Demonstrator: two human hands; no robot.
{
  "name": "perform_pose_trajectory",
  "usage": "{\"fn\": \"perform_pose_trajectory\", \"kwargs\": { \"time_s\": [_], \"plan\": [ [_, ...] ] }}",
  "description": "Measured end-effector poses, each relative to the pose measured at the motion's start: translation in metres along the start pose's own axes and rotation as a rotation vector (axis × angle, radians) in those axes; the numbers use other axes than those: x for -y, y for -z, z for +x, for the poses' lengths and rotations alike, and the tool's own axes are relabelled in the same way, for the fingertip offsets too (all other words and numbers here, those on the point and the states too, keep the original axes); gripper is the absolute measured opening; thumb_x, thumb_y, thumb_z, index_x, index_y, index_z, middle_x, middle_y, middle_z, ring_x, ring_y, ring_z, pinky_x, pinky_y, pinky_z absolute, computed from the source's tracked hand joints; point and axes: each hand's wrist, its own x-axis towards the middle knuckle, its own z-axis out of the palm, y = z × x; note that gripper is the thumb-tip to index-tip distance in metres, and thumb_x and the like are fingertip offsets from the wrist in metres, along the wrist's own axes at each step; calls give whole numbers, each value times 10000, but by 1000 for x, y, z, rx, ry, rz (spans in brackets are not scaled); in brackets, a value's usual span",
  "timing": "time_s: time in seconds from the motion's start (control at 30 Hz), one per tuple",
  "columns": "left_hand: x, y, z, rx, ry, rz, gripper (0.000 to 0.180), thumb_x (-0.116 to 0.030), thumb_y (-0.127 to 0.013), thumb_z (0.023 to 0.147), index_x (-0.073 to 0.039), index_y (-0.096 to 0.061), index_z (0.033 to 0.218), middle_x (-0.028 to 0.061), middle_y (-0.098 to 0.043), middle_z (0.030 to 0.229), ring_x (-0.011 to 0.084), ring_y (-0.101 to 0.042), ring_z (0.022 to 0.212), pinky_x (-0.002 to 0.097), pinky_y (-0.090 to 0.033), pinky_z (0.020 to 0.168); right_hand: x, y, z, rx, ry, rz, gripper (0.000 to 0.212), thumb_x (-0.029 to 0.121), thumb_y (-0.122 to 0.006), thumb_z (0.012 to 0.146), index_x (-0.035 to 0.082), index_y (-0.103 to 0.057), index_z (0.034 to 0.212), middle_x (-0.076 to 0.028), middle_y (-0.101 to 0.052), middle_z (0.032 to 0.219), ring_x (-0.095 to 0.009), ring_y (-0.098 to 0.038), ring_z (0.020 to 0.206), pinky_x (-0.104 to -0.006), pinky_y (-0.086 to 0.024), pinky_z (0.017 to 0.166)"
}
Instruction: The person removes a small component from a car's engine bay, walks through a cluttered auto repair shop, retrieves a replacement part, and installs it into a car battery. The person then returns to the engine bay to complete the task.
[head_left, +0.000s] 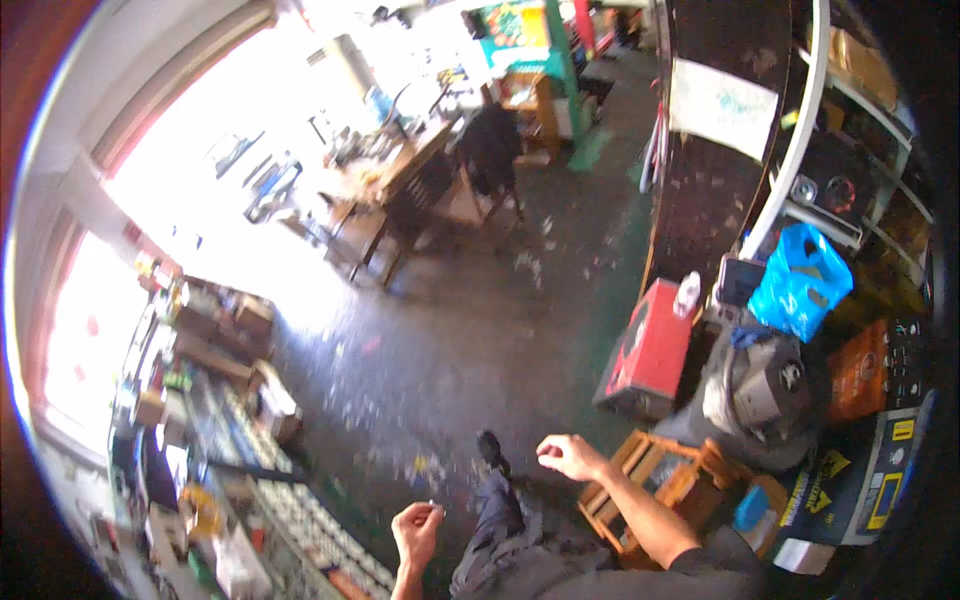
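Observation:
My left hand (417, 530) is raised low in the middle of the view, fingers curled into a loose fist, with nothing that I can make out in it. My right hand (568, 457) is higher and to the right, forearm bare, fingertips pinched together; it also looks empty. Between the two hands is my leg in grey trousers (497, 520), ending in a dark shoe (489, 448) on the speckled dark floor (470, 330). The right hand hovers just left of a wooden crate (640, 485).
A red box (650, 350), a grey machine (770, 385), a blue plastic bag (800, 282) and an orange box (860, 372) crowd the right side by a white pole (790, 150). Shelves of small goods (200, 430) line the left. A wooden table with chairs (420, 185) stands at the back.

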Motion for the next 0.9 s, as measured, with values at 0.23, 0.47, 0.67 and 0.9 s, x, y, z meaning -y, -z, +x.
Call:
{"fn": "perform_pose_trajectory", "kwargs": {
  "time_s": [0.23,0.47,0.67,0.9],
  "plan": [
    [-126,-122,399,373,-261,82,258,-188,-827,878,19,-791,1027,80,-778,836,131,-703,762,300,-567,712,-199,-24,110,-582,-1276,210,173,179,-651,1001,24,-700,943,-110,-665,705,-256,-642,542,-406,-509,500],
    [-226,-363,717,1067,-595,349,216,-224,-722,942,-42,-795,1033,111,-789,894,157,-739,831,363,-575,722,-210,65,109,-893,-1574,1177,182,174,-633,1035,31,-660,925,-106,-633,763,-243,-629,629,-429,-544,577],
    [-147,-525,1008,932,-457,1071,366,-435,-723,880,-84,-821,922,188,-787,909,328,-778,860,488,-596,760,-263,253,319,-936,-1518,1122,177,169,-645,1005,36,-684,894,-102,-654,754,-227,-627,628,-409,-527,574],
    [-227,-610,1150,623,243,918,304,-380,-720,915,-97,-758,809,54,-746,777,226,-729,737,408,-573,650,-286,628,689,-886,-746,666,221,236,-709,960,24,-725,901,-73,-684,708,-195,-631,582,-396,-468,564]
  ]
}}
